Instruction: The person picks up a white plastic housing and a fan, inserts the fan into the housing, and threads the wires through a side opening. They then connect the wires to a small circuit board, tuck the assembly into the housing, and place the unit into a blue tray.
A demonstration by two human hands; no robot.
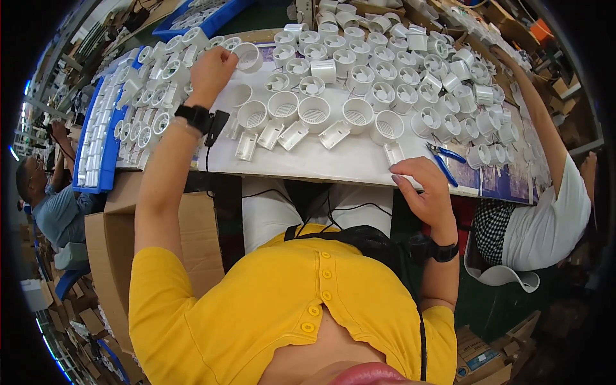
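Observation:
At the far left of the work surface, my left hand (213, 69) is closed, its fingertips at the rim of a white round plastic housing (250, 59). Close to the table's front edge rests my right hand (423, 186), thumb and fingers apart and nothing visible in them. Just beyond its fingertips is a white housing with a box-shaped arm (389, 127); whether they touch is hard to tell. Several like it stand in a row to the left, including a housing with a slotted bottom (314, 113), their rectangular arms pointing toward me.
Many white round housings with fans inside (383, 93) crowd the right. Blue-handled cutters (445, 160) lie near the front edge. At left are a blue tray (96, 141) of white parts and a cardboard box (112, 250). A co-worker's arm (536, 106) reaches in at right.

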